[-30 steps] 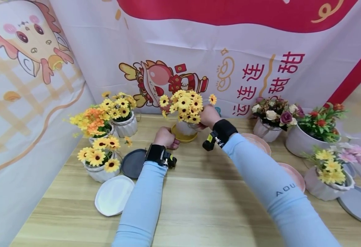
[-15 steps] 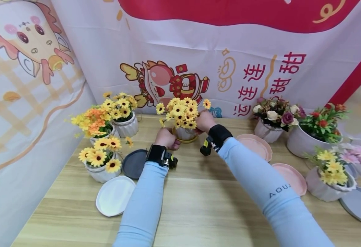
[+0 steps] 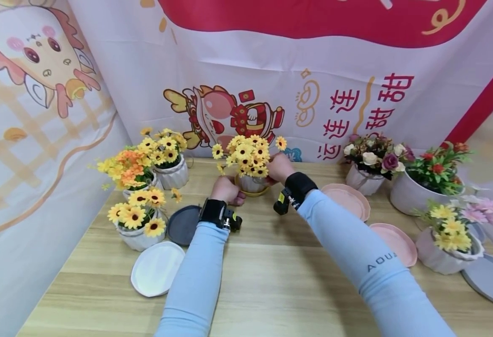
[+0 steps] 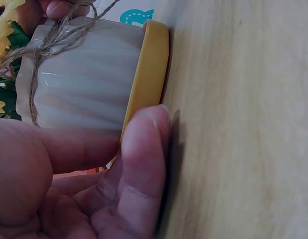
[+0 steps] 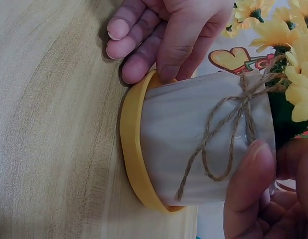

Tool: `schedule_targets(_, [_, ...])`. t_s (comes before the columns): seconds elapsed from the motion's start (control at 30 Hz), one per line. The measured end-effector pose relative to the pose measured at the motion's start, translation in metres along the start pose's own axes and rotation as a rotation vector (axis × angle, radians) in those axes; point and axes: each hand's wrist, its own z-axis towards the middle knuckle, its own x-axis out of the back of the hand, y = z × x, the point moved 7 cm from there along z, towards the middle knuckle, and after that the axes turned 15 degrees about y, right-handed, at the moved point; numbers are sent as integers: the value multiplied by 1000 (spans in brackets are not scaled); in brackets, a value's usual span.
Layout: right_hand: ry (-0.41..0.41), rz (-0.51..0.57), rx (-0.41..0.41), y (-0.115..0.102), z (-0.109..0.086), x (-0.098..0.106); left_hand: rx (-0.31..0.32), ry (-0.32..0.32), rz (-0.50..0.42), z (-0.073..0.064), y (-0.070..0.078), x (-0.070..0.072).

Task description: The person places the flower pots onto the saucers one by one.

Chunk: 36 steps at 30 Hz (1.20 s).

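A pale ribbed flower pot (image 5: 189, 144) with yellow daisy-like flowers (image 3: 248, 152) sits within the rim of a yellow saucer (image 5: 130, 139) at the back middle of the table. A twine bow (image 5: 229, 119) is tied round the pot below its rim. My left hand (image 3: 227, 189) pinches the saucer's edge, its thumb inside against the pot and fingers outside, low over the wood. On the opposite side, my right hand (image 3: 281, 167) grips the pot's upper rim, thumb on the outer wall. Flowers partly hide its other fingers.
At left stand several flower pots (image 3: 138, 236), with a dark saucer (image 3: 184, 224) and a white saucer (image 3: 158, 269). To the right are two pink saucers (image 3: 347, 201), more potted flowers (image 3: 366, 180) and a grey saucer (image 3: 492, 281). A printed cloth (image 3: 246, 56) hangs behind.
My right hand has lowered the flower pot into the yellow saucer, moving slightly left and down. The left hand keeps its hold on the saucer. The last half second shows little movement.
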Motion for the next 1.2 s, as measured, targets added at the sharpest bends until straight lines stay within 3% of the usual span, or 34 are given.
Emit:
schedule_targets(0.23, [-95, 94, -39, 2, -7, 10, -9, -15, -10, -3, 0, 0])
schedule_targets(0.4, [-139, 114, -18, 6, -14, 43, -9, -12, -5, -4, -1, -1])
schedule_targets(0.6, [-58, -51, 96, 22, -22, 110, -11, -27, -38, 0, 0, -3])
schedule_targets(0.8, [-6, -220, 136, 55, -39, 165, -3, -25, -56, 4, -5, -1])
schedule_targets(0.93, [16, -307, 145, 80, -54, 181, -16, -21, -43, 1, -5, 1])
schedule_targets(1.2, [72, -542, 117, 126, -74, 195, -34, -25, -24, -9, 3, -1])
